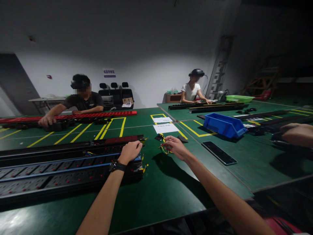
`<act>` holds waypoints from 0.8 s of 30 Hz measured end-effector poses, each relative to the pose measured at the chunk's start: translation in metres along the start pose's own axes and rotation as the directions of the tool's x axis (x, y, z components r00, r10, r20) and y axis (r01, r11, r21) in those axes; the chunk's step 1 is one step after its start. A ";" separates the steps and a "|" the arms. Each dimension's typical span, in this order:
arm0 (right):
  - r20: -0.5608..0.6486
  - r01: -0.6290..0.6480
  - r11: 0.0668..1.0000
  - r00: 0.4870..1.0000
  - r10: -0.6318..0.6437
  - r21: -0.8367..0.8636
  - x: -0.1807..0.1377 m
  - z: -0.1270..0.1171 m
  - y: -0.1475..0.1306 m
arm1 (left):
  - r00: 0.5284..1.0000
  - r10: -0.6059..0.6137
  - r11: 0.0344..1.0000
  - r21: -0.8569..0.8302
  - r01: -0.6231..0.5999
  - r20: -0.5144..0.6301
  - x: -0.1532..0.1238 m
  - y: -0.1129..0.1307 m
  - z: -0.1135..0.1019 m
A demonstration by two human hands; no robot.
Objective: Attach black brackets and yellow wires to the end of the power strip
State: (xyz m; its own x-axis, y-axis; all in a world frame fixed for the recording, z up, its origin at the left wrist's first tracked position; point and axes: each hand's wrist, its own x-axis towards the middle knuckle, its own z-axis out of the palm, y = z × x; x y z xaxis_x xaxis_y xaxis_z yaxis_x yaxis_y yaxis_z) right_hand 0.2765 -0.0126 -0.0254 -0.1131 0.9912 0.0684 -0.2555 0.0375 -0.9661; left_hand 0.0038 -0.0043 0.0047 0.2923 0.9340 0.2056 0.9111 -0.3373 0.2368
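Note:
My left hand is closed over the right end of a long black power strip, its fingertips curled at the end of it. Several such power strips lie side by side, with sockets, small red parts and blue edges. Short yellow-green wires stick out of their right ends. To the right, my right hand is held above the green table, fingers pinched on a thin yellow-green wire. Just behind the fingers lies a small black part.
A black phone and a blue bin stand to the right. White papers lie ahead. Across the green table, two people work at a red rail and black strips. Another person's hand reaches in at right.

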 end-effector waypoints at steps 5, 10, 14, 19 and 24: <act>0.258 -0.217 0.976 0.943 0.212 -0.009 -0.012 0.019 0.009 | 1.000 -0.016 1.000 0.011 0.016 0.003 0.000 0.001 0.000; 0.415 0.086 0.943 0.908 0.059 -0.322 -0.017 0.039 0.030 | 1.000 -0.024 1.000 0.019 0.024 0.001 -0.001 0.001 0.001; 0.466 0.271 0.871 0.883 -0.056 -0.410 -0.020 0.054 0.038 | 1.000 -0.027 1.000 0.014 0.028 -0.011 -0.002 0.002 0.002; 0.396 0.329 0.841 0.906 -0.152 -0.430 -0.012 0.064 0.052 | 0.999 -0.026 1.000 0.014 0.026 -0.035 -0.005 0.002 0.003; 0.236 0.191 0.921 0.965 -0.113 -0.339 0.000 0.080 0.068 | 0.997 -0.054 0.999 -0.001 0.054 -0.054 -0.008 0.004 0.003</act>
State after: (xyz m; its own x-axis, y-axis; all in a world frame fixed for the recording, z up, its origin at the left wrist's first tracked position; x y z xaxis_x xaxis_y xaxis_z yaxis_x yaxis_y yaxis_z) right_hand 0.1825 -0.0205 -0.0710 -0.3063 0.9226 0.2343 0.0683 0.2668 -0.9613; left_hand 0.0061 -0.0130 0.0014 0.2268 0.9429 0.2438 0.9253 -0.2867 0.2481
